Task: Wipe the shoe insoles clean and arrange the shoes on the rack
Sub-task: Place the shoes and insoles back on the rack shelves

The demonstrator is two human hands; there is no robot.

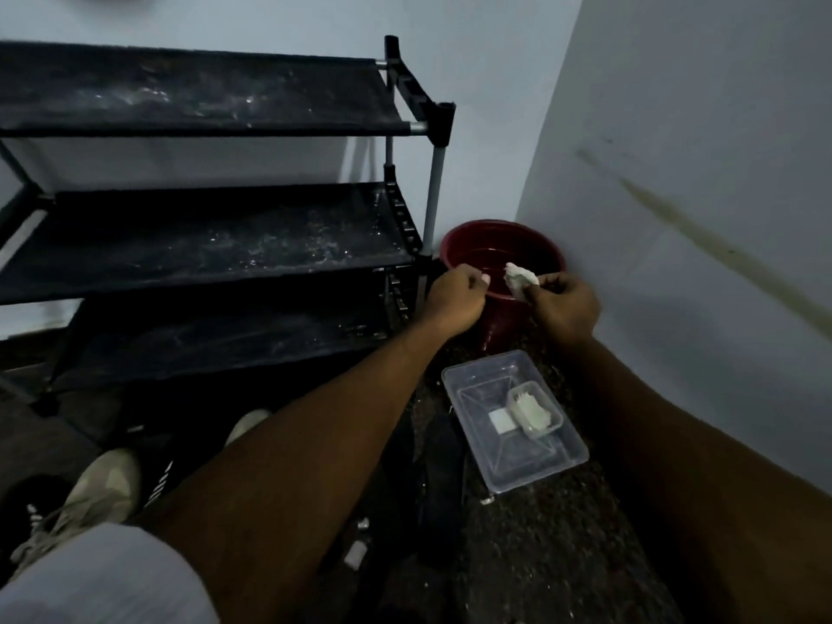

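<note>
Head view: the right hand [565,304] pinches a wadded white cloth [520,279] between thumb and curled fingers, above a round red bucket [495,328] with water in it. The left hand [454,295], just beside the cloth, is curled in a loose fist with nothing seen in it. Below the right hand, on the speckled floor [540,556], lies a clear plastic tray [553,466] holding a white square [500,420] and a small clear tub [535,409] of white pieces. Left of the left hand stands the rack [202,245], three dusty black fabric shelves on metal tubes. Beside the left forearm lie a beige laced shoe [108,484] and a black shoe [157,479] whose white lettering cannot be read.
</note>
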